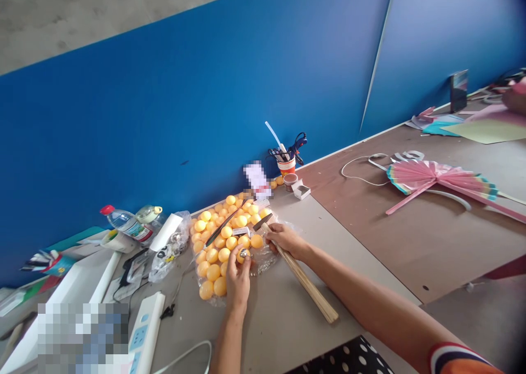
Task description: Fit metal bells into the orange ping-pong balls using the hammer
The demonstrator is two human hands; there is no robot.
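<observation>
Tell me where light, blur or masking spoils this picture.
Head view: the blue panel carries a pale sheen toward the right; the upper-right corner falls dark; mosaic blocks cover part of the lower left; the small silvery item in the left hand looks too soft to identify.

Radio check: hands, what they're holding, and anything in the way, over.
Left hand pinching small silvery item. Right hand gripping wooden-handled hammer. Bagged orange balls crowd the space just beyond the left hand.
</observation>
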